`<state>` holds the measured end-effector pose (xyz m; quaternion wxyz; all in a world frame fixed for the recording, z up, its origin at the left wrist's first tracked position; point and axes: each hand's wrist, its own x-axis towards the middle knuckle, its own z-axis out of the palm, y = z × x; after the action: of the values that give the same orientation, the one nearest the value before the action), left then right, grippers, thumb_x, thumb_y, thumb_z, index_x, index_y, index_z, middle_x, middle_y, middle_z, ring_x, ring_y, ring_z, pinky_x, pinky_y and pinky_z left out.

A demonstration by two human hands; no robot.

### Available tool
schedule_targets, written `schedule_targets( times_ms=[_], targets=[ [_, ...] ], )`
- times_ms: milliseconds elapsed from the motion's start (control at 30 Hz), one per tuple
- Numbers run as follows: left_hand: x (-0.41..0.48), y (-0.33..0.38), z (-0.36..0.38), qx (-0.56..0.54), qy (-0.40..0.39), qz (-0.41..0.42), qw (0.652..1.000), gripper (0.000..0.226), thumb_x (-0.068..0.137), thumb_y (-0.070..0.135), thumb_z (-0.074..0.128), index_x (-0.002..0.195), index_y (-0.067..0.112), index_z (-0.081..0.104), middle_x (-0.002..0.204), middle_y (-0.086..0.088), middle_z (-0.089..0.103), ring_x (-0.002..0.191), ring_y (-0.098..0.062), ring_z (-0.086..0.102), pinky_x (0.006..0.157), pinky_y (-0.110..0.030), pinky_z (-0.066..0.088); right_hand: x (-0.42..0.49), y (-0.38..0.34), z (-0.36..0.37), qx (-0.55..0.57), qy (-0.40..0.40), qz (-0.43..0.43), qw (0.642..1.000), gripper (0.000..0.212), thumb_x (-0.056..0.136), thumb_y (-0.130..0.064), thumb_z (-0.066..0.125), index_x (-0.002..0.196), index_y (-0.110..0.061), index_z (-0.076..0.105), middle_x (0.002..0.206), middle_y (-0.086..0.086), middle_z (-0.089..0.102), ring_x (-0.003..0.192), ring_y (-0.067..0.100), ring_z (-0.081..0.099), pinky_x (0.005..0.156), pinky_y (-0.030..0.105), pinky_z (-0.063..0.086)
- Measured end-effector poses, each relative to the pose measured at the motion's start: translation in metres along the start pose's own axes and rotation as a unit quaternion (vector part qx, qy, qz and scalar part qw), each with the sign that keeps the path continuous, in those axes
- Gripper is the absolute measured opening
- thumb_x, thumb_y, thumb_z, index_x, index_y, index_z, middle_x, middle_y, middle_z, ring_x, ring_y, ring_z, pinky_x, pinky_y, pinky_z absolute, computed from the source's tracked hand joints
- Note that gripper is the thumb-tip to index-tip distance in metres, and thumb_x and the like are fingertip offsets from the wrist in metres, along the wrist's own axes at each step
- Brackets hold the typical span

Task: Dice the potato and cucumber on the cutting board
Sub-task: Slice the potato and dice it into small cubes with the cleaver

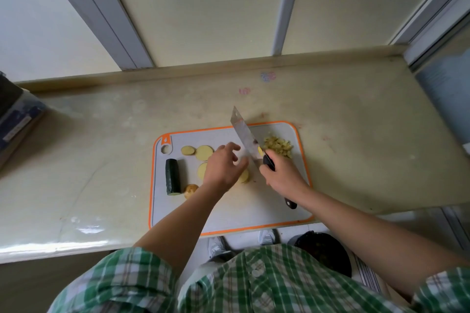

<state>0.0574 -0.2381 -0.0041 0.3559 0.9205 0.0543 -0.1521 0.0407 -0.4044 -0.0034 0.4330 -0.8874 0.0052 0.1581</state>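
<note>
A grey cutting board (254,216) with an orange rim lies on the counter. On its left lies a dark green cucumber piece (172,176). Round potato slices (204,153) lie beside it, and a potato end (190,190) sits near the front. A heap of diced potato (278,146) is at the board's far right. My right hand (282,175) grips the black handle of a cleaver (245,137), its blade tilted up over the board. My left hand (223,166) hovers over the slices with fingers spread, partly hiding some of them.
The board sits near the front edge of a pale counter (101,150). A dark box (17,119) stands at the far left. A wall with grey strips rises behind. Below the counter edge are my shoes and a dark round bin (325,251).
</note>
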Motion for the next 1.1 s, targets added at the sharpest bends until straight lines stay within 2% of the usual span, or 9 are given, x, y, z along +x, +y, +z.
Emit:
schedule_targets(
  times_ms=[100, 233, 367, 467, 567, 700, 833, 967, 1100],
  targets=[
    [-0.007, -0.019, 0.013, 0.17, -0.063, 0.084, 0.98, 0.067, 0.078, 0.031, 0.072, 0.137, 0.021, 0.043, 0.121, -0.008, 0.043, 0.11, -0.025, 0.049, 0.089, -0.031, 0.044, -0.008, 0.013, -0.002, -0.005, 0.016, 0.018, 1.0, 0.016, 0.09, -0.023, 0.051, 0.076, -0.022, 0.044, 0.059, 0.0, 0.048, 0.057, 0.025, 0.058, 0.058, 0.041, 0.049],
    [-0.007, -0.026, 0.028, 0.254, -0.072, 0.143, 0.954, 0.058, 0.078, 0.027, 0.068, 0.131, 0.015, 0.045, 0.119, -0.01, 0.041, 0.109, -0.028, 0.045, 0.09, -0.033, 0.044, -0.02, 0.023, 0.0, 0.018, 0.005, 0.039, 0.999, 0.013, 0.094, -0.022, 0.053, 0.091, -0.009, 0.053, 0.052, -0.004, 0.048, 0.041, 0.006, 0.049, 0.05, 0.028, 0.044],
    [0.0, -0.024, 0.03, 0.298, -0.082, 0.165, 0.937, 0.051, 0.081, 0.028, 0.065, 0.126, 0.01, 0.048, 0.119, -0.01, 0.045, 0.107, -0.027, 0.048, 0.087, -0.034, 0.044, -0.029, 0.031, 0.003, 0.019, 0.0, 0.054, 0.998, 0.016, 0.094, -0.023, 0.052, 0.094, -0.008, 0.053, 0.053, -0.002, 0.049, 0.041, 0.005, 0.049, 0.052, 0.028, 0.043],
    [0.003, -0.021, 0.031, 0.307, -0.084, 0.166, 0.933, 0.05, 0.08, 0.029, 0.064, 0.122, 0.008, 0.048, 0.119, -0.011, 0.045, 0.107, -0.028, 0.048, 0.086, -0.034, 0.045, -0.029, 0.035, 0.006, -0.012, 0.004, 0.056, 0.998, 0.012, 0.093, -0.022, 0.052, 0.091, -0.011, 0.053, 0.055, 0.001, 0.057, 0.044, 0.008, 0.053, 0.056, 0.033, 0.049],
    [0.004, -0.021, 0.033, 0.306, -0.084, 0.172, 0.933, 0.047, 0.08, 0.027, 0.062, 0.12, 0.007, 0.049, 0.117, -0.012, 0.045, 0.106, -0.028, 0.048, 0.086, -0.036, 0.046, -0.028, 0.031, 0.006, -0.062, 0.003, 0.05, 0.997, 0.013, 0.087, -0.022, 0.052, 0.079, -0.013, 0.045, 0.062, 0.009, 0.06, 0.055, 0.027, 0.058, 0.057, 0.043, 0.051],
    [0.001, -0.022, 0.035, 0.269, -0.077, 0.169, 0.945, 0.048, 0.079, 0.018, 0.061, 0.124, 0.007, 0.049, 0.117, -0.012, 0.045, 0.108, -0.03, 0.047, 0.087, -0.037, 0.045, -0.028, 0.019, 0.006, -0.141, 0.025, 0.012, 0.99, 0.019, 0.084, -0.019, 0.056, 0.076, -0.016, 0.039, 0.058, 0.004, 0.044, 0.06, 0.035, 0.049, 0.054, 0.039, 0.037],
    [-0.004, -0.027, 0.034, 0.243, -0.026, 0.147, 0.959, 0.048, 0.072, 0.016, 0.064, 0.118, 0.006, 0.054, 0.105, -0.014, 0.052, 0.1, -0.033, 0.048, 0.084, -0.04, 0.045, -0.034, 0.018, 0.011, -0.167, 0.023, -0.023, 0.985, 0.02, 0.083, -0.02, 0.056, 0.077, -0.02, 0.036, 0.056, -0.001, 0.036, 0.057, 0.033, 0.04, 0.051, 0.038, 0.034],
    [-0.008, -0.032, 0.033, 0.255, 0.015, 0.073, 0.964, 0.034, 0.075, 0.021, 0.063, 0.105, 0.005, 0.058, 0.097, -0.015, 0.059, 0.095, -0.034, 0.052, 0.079, -0.039, 0.043, -0.035, 0.022, 0.015, -0.187, 0.012, -0.034, 0.982, 0.013, 0.082, -0.019, 0.056, 0.083, -0.014, 0.044, 0.058, 0.001, 0.04, 0.06, 0.036, 0.046, 0.05, 0.035, 0.028],
    [-0.012, -0.026, 0.035, 0.243, 0.034, -0.005, 0.969, 0.023, 0.081, 0.021, 0.058, 0.099, 0.007, 0.061, 0.099, -0.014, 0.062, 0.101, -0.032, 0.051, 0.077, -0.037, 0.041, -0.032, 0.021, 0.016, -0.202, 0.003, -0.025, 0.979, 0.015, 0.08, -0.019, 0.055, 0.084, -0.014, 0.042, 0.053, -0.001, 0.033, 0.058, 0.031, 0.038, 0.051, 0.034, 0.027]
  ],
)
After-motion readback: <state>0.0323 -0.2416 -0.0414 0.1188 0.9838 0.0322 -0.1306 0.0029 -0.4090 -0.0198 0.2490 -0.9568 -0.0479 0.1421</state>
